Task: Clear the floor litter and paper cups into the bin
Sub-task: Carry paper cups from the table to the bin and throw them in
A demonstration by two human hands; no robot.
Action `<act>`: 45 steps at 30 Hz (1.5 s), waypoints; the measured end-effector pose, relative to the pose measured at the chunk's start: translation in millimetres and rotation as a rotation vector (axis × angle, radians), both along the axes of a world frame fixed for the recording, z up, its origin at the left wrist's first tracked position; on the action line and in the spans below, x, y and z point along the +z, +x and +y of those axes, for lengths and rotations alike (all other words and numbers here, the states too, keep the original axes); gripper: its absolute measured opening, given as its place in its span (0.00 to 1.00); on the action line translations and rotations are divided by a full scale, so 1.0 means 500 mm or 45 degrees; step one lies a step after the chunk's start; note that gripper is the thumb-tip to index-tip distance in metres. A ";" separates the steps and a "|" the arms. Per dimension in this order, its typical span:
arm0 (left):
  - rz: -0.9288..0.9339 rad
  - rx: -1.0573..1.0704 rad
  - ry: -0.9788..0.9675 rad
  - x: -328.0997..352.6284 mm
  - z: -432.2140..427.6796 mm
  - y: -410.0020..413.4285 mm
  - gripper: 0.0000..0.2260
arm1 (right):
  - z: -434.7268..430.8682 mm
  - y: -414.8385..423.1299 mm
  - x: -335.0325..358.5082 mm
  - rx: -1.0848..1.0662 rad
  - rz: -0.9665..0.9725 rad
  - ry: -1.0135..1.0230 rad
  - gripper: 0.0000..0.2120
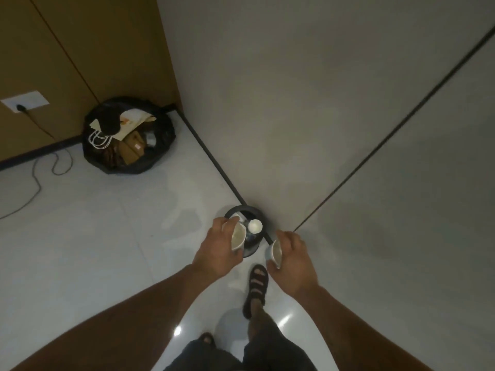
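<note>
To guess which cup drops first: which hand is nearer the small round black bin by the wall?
Left. The left hand, holding a white paper cup, overlaps the round black bin's left rim. The right hand, with another cup, hangs beside its right edge.

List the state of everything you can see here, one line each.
left hand: grips the left cup
left cup: held, tilted over the small bin's rim
right hand: grips the right cup
right cup: held, tilted, beside the bin
small bin: open, already holds a white cup
black bag: open, full of paper bags and boxes
plug: in the wall socket
</note>
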State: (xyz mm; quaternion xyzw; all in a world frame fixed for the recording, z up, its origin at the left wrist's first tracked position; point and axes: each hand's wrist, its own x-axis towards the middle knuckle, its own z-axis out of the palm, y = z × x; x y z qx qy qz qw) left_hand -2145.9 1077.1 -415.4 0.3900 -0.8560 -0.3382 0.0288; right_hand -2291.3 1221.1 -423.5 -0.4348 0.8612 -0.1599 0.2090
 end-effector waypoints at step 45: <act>-0.280 0.028 0.125 -0.838 -0.255 -0.185 0.48 | -0.357 -0.230 -0.817 0.361 0.165 0.241 0.58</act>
